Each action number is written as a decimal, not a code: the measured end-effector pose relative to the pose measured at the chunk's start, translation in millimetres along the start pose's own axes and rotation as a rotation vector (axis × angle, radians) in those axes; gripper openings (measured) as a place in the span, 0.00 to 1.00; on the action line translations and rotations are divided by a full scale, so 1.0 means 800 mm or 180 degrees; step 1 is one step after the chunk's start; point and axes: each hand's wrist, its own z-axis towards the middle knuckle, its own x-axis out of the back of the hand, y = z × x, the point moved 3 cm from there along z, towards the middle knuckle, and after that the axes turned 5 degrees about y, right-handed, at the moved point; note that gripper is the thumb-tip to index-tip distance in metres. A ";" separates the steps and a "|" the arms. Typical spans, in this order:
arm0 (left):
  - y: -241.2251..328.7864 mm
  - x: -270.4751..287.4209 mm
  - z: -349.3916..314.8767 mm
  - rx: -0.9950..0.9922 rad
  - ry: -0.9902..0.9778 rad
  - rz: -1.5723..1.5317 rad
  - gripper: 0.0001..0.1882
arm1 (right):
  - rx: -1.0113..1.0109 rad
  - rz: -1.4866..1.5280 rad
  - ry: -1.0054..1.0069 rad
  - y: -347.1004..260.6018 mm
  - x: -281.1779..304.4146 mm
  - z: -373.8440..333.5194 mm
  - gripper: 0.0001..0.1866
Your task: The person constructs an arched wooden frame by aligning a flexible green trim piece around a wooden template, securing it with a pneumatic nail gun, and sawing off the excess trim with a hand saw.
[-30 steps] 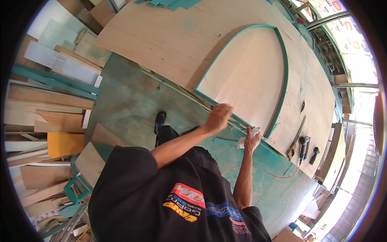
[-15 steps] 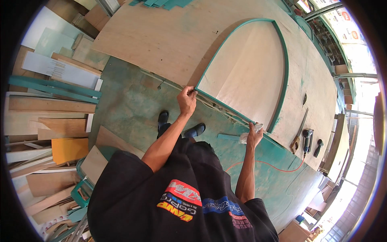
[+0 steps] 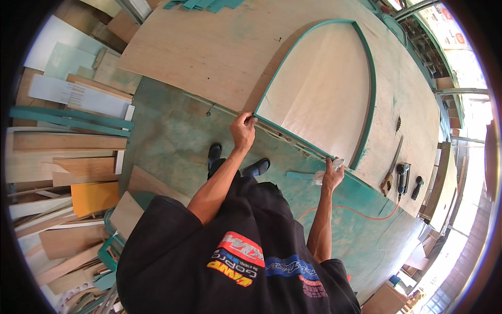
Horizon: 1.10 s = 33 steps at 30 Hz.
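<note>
A teal arch-shaped frame (image 3: 374,89), pointed at its far end, lies on the pale plywood worktop (image 3: 209,60). Its straight side runs along the worktop's near edge. My left hand (image 3: 243,132) pinches the near left corner of the frame between thumb and fingers. Toward the right end of that same straight side, my right hand (image 3: 331,177) grips the edge. A crumpled, whitish see-through plastic piece (image 3: 338,164) is tucked in the right hand, and part of it hangs beside the fingers.
Right of the frame lie a handsaw (image 3: 387,183), a dark power tool (image 3: 402,175) with an orange cord (image 3: 355,209), and a smaller dark tool (image 3: 417,188). Teal strips (image 3: 209,4) are piled at the far edge. Stacked boards (image 3: 68,141) fill the left side.
The view has shifted slightly. Both hands keep their places on the frame's straight side, and the frame shows no clear movement on the worktop.
</note>
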 end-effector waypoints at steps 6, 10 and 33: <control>-0.005 0.004 0.003 0.0044 -0.0097 -0.0127 0.10 | -0.0057 -0.0333 -0.0047 -0.010 0.001 0.000 0.27; -0.003 0.003 0.006 -0.0044 -0.0134 -0.0154 0.08 | -0.0028 -0.0362 -0.0026 -0.012 0.003 0.000 0.27; 0.006 0.007 0.018 -0.2004 -0.0715 0.1648 0.11 | -0.0245 0.0498 0.0653 0.009 -0.008 -0.015 0.18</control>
